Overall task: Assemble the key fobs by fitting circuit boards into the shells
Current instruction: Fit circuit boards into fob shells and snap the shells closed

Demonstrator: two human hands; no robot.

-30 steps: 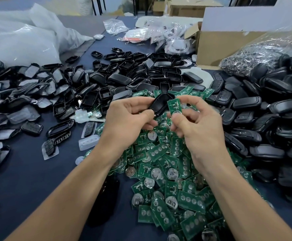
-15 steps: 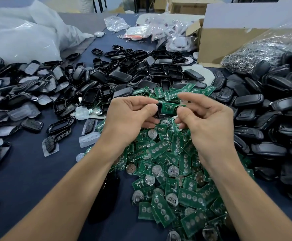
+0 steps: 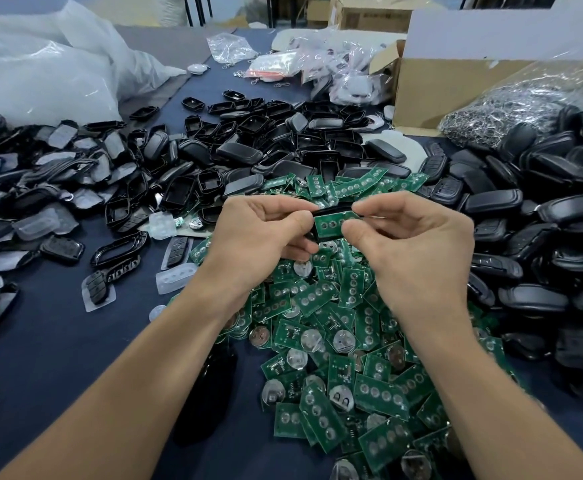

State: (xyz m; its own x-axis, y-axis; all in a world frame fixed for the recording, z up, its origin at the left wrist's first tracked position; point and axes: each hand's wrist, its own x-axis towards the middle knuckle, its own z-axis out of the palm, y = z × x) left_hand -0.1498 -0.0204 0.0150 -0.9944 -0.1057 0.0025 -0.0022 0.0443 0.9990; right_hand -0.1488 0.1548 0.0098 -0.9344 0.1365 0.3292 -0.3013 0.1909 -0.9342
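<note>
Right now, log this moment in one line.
left hand: holds black shell | right hand: pinches green board against it | seating: unconfirmed

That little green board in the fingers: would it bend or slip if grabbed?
Probably stiff: the board lies flat against the shell though the right hand pinches only one end. Likely light, being thin and small in the hand. Its smooth faces might slip.

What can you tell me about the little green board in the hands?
The circuit board is a small green rectangle with round pale pads in a row. It lies against a black shell, above the heap of boards. The left hand grips the shell; the right hand pinches the board's end.
</note>
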